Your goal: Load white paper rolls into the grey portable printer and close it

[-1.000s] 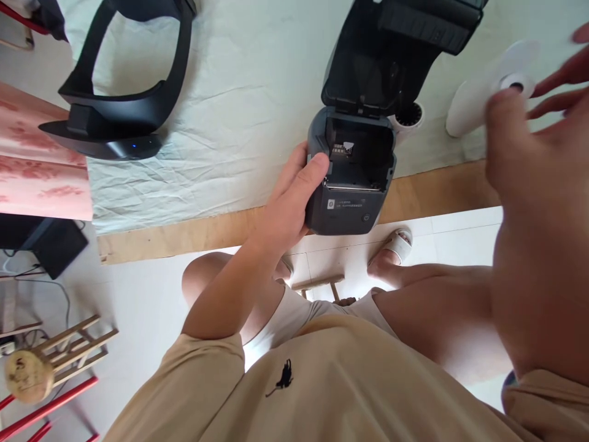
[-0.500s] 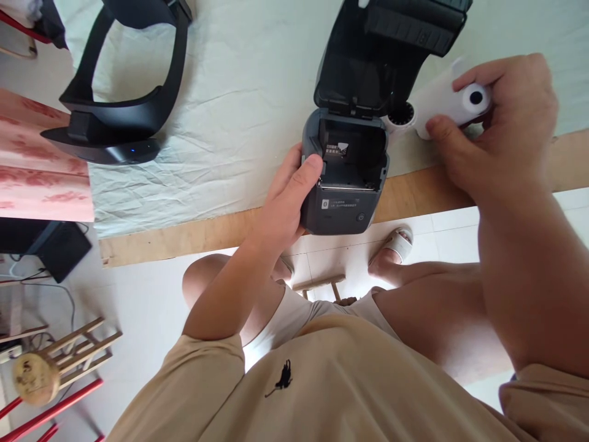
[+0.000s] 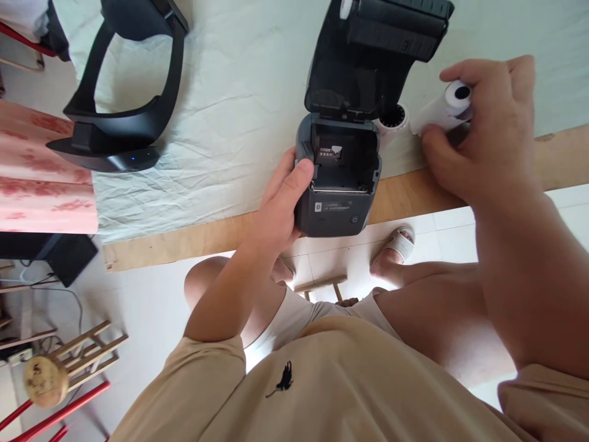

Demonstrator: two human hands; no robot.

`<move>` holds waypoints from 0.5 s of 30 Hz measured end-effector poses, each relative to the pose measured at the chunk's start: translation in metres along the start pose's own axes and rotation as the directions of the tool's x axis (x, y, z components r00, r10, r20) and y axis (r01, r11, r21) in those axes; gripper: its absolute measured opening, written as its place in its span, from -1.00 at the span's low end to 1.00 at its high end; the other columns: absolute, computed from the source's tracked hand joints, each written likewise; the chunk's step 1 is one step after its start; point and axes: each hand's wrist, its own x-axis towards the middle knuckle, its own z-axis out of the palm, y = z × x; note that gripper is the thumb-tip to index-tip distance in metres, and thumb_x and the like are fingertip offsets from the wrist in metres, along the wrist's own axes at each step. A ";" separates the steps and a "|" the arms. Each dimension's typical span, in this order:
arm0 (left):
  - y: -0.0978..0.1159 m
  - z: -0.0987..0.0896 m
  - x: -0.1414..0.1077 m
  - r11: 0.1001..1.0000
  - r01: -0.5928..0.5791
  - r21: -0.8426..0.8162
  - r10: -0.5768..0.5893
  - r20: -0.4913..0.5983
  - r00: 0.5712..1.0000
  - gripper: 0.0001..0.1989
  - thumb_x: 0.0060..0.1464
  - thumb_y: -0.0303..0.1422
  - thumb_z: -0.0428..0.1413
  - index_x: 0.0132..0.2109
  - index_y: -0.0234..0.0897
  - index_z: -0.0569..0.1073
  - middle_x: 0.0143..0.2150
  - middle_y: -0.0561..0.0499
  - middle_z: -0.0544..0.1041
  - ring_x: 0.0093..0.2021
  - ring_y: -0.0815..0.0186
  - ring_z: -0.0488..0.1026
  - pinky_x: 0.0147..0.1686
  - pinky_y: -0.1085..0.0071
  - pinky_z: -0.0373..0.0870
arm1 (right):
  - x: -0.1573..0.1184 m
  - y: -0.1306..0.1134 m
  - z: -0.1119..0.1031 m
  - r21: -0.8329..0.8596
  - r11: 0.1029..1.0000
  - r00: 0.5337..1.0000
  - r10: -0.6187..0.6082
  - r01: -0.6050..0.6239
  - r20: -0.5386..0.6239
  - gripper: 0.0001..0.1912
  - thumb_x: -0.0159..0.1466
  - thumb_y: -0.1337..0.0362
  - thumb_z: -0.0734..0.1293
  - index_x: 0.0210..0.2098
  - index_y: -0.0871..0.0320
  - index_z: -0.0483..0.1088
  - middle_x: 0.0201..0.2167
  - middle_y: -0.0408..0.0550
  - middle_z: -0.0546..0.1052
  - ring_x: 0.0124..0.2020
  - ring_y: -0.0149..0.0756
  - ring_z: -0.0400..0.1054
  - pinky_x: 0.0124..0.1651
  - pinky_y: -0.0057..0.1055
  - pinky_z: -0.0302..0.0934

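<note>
My left hand [image 3: 288, 199] grips the left side of a dark grey label printer [image 3: 340, 212], its thumb on the rim of the compartment. The printer's black lid [image 3: 354, 80] is swung up and back, and no roll sits in the bay, where a small printed label shows. On the right, my right hand [image 3: 488, 123] is curled around a white paper roll [image 3: 442, 110], thumb at its lower side and index finger along the top. The roll's dark core hole faces me. Between roll and printer stands a second white roll [image 3: 393, 120] with a black ridged core, partly behind the printer.
A black headband-like device [image 3: 119, 123] with a small blue light lies at the left of the cloth-covered table [image 3: 230, 123]. The wooden table edge [image 3: 184, 245] runs in front of me. A wooden stool [image 3: 50, 380] and a pink floral cloth [image 3: 46, 178] are at the left.
My right hand has shifted slightly left with the white roll, and its index finger sits higher against it. The printer appears a little farther left, still in my left hand.
</note>
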 end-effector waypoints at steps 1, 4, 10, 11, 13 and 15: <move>-0.001 -0.001 0.001 1.000 -0.005 0.001 0.005 -0.003 1.000 -0.51 0.20 0.22 0.24 -0.01 -0.03 0.53 0.17 0.07 0.71 0.36 -0.01 0.60 -0.31 0.31 0.64 | -0.001 0.000 0.000 0.001 1.000 1.000 -0.005 0.005 0.002 -0.17 0.01 0.44 0.46 0.29 -0.08 0.44 0.13 0.16 0.45 0.12 0.06 0.41 0.13 0.03 0.37; -0.005 -0.004 0.004 0.999 -0.034 0.005 0.034 -0.029 0.999 -0.53 0.20 0.20 0.23 -0.01 -0.04 0.54 0.11 0.05 0.71 0.27 0.00 0.67 -0.32 0.29 0.65 | -0.002 -0.004 0.000 0.017 0.999 0.999 -0.044 0.043 0.016 -0.17 0.05 0.37 0.48 0.33 -0.08 0.42 0.11 0.15 0.44 0.13 0.05 0.42 0.19 0.05 0.36; -0.004 0.000 0.002 0.997 -0.062 -0.037 0.061 -0.013 0.998 -0.58 0.27 0.15 0.21 -0.05 -0.09 0.53 0.00 0.03 0.74 0.19 0.08 0.70 -0.54 0.39 0.44 | 0.010 -0.014 0.000 -0.044 0.995 0.996 0.090 -0.089 0.024 -0.37 0.05 0.37 0.55 0.13 -0.01 0.51 0.00 0.08 0.49 0.04 0.00 0.42 0.14 0.02 0.36; -0.003 0.001 0.001 0.997 -0.056 -0.051 0.055 -0.011 0.998 -0.61 0.28 0.11 0.22 -0.06 -0.10 0.53 0.01 0.03 0.74 0.19 0.10 0.70 -0.59 0.41 0.37 | 0.014 -0.012 -0.002 -0.053 0.993 0.994 0.103 -0.101 0.036 -0.38 0.06 0.41 0.52 0.12 -0.01 0.52 -0.03 0.05 0.51 -0.02 -0.04 0.42 0.10 -0.01 0.35; -0.001 0.002 0.000 0.996 -0.039 -0.074 0.039 -0.006 0.999 -0.66 0.27 0.03 0.24 -0.05 -0.10 0.53 0.04 0.04 0.75 0.19 0.12 0.71 -0.63 0.41 0.32 | 0.019 -0.006 -0.007 -0.005 0.992 0.992 0.123 -0.123 0.039 -0.26 0.02 0.42 0.54 0.20 -0.03 0.48 -0.07 0.01 0.53 -0.15 -0.13 0.39 -0.03 -0.06 0.33; -0.001 0.001 0.000 0.996 -0.034 -0.078 0.034 0.002 0.999 -0.67 0.27 0.00 0.24 -0.02 -0.10 0.53 0.05 0.02 0.75 0.16 0.11 0.72 -0.61 0.40 0.35 | 0.023 -0.003 -0.012 0.158 0.978 0.991 0.137 -0.135 0.001 -0.08 -0.03 0.36 0.60 0.31 -0.07 0.37 -0.01 -0.01 0.51 -0.16 -0.16 0.39 -0.16 -0.13 0.29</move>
